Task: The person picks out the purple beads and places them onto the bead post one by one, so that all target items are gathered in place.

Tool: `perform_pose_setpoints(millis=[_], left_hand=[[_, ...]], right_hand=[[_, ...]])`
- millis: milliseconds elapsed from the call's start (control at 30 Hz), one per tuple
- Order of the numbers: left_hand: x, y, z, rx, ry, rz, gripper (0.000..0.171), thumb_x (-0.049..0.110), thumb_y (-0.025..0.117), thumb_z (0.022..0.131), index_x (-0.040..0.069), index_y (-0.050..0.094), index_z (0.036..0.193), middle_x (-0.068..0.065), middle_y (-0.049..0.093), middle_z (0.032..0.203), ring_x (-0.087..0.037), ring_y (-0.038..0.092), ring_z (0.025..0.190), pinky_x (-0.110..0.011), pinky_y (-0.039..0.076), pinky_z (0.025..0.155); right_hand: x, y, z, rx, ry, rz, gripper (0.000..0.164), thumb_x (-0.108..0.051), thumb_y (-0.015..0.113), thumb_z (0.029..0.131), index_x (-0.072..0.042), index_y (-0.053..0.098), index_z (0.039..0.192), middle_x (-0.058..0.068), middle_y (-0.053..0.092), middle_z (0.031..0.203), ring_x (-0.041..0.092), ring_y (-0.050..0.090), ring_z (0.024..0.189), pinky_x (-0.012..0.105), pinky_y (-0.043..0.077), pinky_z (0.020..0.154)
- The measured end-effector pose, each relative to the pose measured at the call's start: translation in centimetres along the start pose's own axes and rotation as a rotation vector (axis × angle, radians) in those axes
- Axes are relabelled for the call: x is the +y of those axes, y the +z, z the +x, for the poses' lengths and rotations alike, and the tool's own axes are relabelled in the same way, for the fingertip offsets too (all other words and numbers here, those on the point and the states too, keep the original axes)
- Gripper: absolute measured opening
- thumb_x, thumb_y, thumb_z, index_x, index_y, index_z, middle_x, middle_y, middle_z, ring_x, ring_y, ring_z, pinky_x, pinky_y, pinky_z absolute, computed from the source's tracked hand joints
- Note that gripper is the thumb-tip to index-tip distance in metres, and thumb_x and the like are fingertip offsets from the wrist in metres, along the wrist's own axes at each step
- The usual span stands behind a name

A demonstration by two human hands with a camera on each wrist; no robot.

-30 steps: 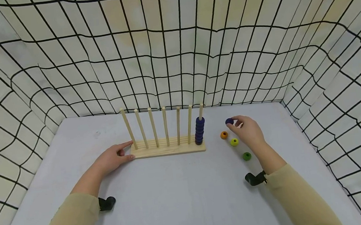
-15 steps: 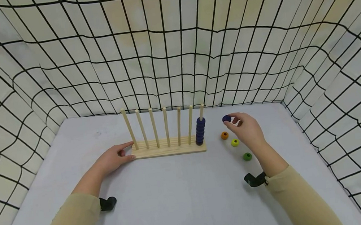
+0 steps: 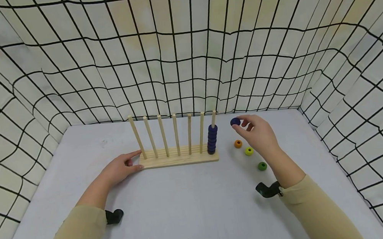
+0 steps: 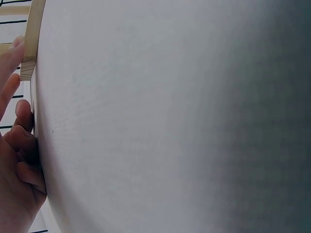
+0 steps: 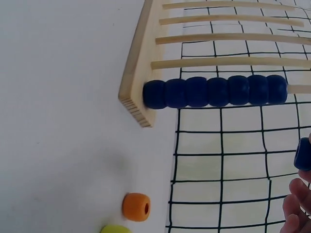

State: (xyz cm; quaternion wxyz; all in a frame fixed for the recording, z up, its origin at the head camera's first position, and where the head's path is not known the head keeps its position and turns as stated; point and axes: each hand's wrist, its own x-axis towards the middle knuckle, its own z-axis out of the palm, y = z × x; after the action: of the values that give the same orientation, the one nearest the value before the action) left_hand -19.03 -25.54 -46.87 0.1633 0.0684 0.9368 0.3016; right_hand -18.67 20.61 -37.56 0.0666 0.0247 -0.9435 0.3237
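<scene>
A wooden peg rack [image 3: 178, 160] with several upright pegs stands on the white table. Dark blue beads [image 3: 212, 139] are stacked on its rightmost peg, the peg's tip showing above them. My left hand [image 3: 118, 169] grips the rack's left end, thumb at the front corner and index finger towards the back. In the left wrist view, fingertips meet the rack's end [image 4: 30, 63]. To the right of the stack, my right hand [image 3: 260, 134] pinches a loose blue bead [image 3: 235, 122] between thumb and fingers, raised over the table. The right wrist view shows that bead [image 5: 303, 154] at its right edge.
An orange bead [image 3: 237, 144], a yellow bead [image 3: 249, 151] and a green bead [image 3: 262, 166] lie on the table right of the rack, below the right hand. Black netting [image 3: 187, 80] over white walls surrounds the table's back and sides.
My right hand has lifted the blue bead and carried it left, closer to the rack's rightmost peg. The left hand and the rack stay in place.
</scene>
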Motion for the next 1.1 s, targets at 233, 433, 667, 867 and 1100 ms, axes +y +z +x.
perform_pose_setpoints(millis=[233, 433, 667, 867, 1100], left_hand=[[0.0, 0.0, 0.0, 0.005, -0.007, 0.007, 0.074, 0.049, 0.070, 0.090, 0.016, 0.044, 0.151, -0.005, 0.049, 0.089, -0.021, 0.044, 0.078, -0.037, 0.033, 0.069], [-0.1, 0.1, 0.1, 0.008, -0.002, 0.005, 0.074, 0.049, 0.070, 0.090, 0.015, 0.044, 0.151, -0.005, 0.048, 0.088, -0.020, 0.043, 0.078, -0.036, 0.033, 0.069], [0.1, 0.0, 0.0, 0.003, -0.004, 0.003, 0.074, 0.049, 0.070, 0.090, 0.015, 0.044, 0.151, -0.004, 0.048, 0.087, -0.020, 0.043, 0.077, -0.036, 0.033, 0.069], [0.2, 0.0, 0.0, 0.004, -0.012, -0.001, 0.075, 0.048, 0.070, 0.090, 0.015, 0.044, 0.151, -0.005, 0.048, 0.088, -0.020, 0.044, 0.077, -0.036, 0.034, 0.069], [0.2, 0.0, -0.1, 0.004, -0.008, 0.005, 0.074, 0.048, 0.070, 0.090, 0.015, 0.044, 0.151, -0.005, 0.048, 0.087, -0.020, 0.043, 0.077, -0.037, 0.034, 0.069]], right_hand=[[-1.3, -0.3, 0.0, 0.024, -0.028, 0.033, 0.049, -0.046, 0.067, 0.093, -0.019, 0.063, 0.134, 0.003, 0.059, 0.103, 0.022, 0.054, 0.094, 0.037, 0.046, 0.070], [-2.5, -0.6, 0.0, 0.044, -0.060, 0.064, 0.049, -0.047, 0.066, 0.093, -0.018, 0.064, 0.133, 0.002, 0.060, 0.103, 0.021, 0.054, 0.094, 0.037, 0.045, 0.072], [-3.9, -0.9, -0.1, 0.071, -0.099, 0.113, 0.049, -0.048, 0.066, 0.093, -0.018, 0.064, 0.132, 0.001, 0.061, 0.103, 0.019, 0.055, 0.093, 0.036, 0.046, 0.071], [-4.5, -0.9, -0.1, 0.086, -0.127, 0.135, 0.049, -0.049, 0.066, 0.093, -0.018, 0.064, 0.131, 0.000, 0.061, 0.102, 0.018, 0.055, 0.092, 0.036, 0.045, 0.071], [-5.3, -0.8, 0.2, 0.096, -0.138, 0.164, 0.048, -0.049, 0.066, 0.093, -0.020, 0.065, 0.132, -0.001, 0.061, 0.101, 0.018, 0.054, 0.091, 0.035, 0.046, 0.069]])
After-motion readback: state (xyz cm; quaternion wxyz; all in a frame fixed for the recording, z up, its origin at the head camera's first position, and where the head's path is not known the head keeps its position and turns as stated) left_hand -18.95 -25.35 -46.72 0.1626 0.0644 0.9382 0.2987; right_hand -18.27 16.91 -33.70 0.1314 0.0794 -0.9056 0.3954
